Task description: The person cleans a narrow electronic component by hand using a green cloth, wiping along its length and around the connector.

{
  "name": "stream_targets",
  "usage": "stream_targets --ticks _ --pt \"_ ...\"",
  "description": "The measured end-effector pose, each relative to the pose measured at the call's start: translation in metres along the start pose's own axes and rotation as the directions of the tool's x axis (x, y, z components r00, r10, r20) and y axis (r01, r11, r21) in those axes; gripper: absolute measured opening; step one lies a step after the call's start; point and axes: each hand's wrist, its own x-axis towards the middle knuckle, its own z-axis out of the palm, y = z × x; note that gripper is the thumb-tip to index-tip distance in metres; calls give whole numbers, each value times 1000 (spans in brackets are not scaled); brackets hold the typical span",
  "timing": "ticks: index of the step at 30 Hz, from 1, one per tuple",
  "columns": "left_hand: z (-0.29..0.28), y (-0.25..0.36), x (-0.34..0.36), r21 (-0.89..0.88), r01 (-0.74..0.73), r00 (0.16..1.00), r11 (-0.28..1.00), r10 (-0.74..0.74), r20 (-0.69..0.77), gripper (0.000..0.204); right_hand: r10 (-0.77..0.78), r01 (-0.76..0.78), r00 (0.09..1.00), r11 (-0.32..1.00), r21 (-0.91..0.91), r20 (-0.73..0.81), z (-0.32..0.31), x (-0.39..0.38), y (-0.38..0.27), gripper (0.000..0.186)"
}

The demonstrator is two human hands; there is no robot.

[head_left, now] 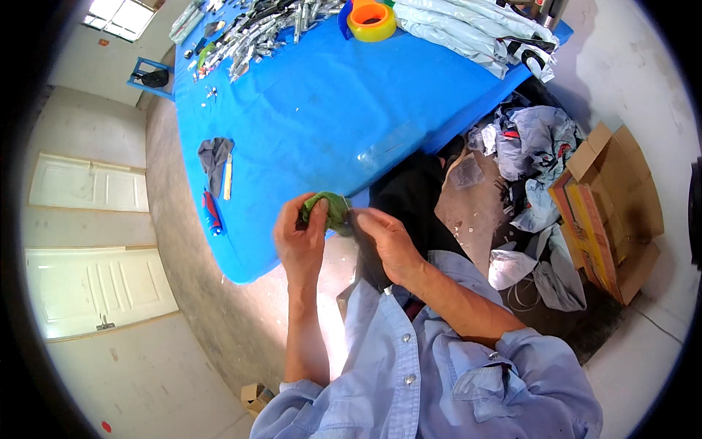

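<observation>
Above the near edge of the blue-covered table, my left hand (298,234) grips a crumpled green cloth (335,211) between thumb and fingers. Close beside it on the right, my right hand (391,245) is closed in a pinch at the cloth's edge. A thin, shiny sliver shows by those fingertips, too small to name. Dark fabric (371,263) hangs just under my right hand; whether I hold it cannot be told. On the table to the left lie a grey cloth (213,162), a yellow-handled tool (228,175) and a red and blue tool (211,212).
Across the blue table (307,132), a heap of silvery metal parts (267,36) lies at the far left. An orange and yellow tape roll (371,20) sits near stacked white plastic bags (461,33). An open cardboard box (614,208) and crumpled bags (537,146) are on the right.
</observation>
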Motion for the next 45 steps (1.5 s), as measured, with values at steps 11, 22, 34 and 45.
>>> stream_targets --ticks 11,22,34,45 --pt "7 10 -37 87 -255 954 963 236 187 22 -187 194 981 918 -346 54 6 -10 -8 32" --pt "-2 -10 6 198 -208 978 958 209 16 13 -264 293 954 707 -644 143 8 -18 -4 33" --pt "-3 3 -39 51 -144 986 988 139 87 19 -318 288 946 738 -610 61 5 -9 -3 30" --pt "-9 -18 -14 233 -187 982 954 191 6 11 -468 486 818 254 -836 334 7 -17 -2 28"
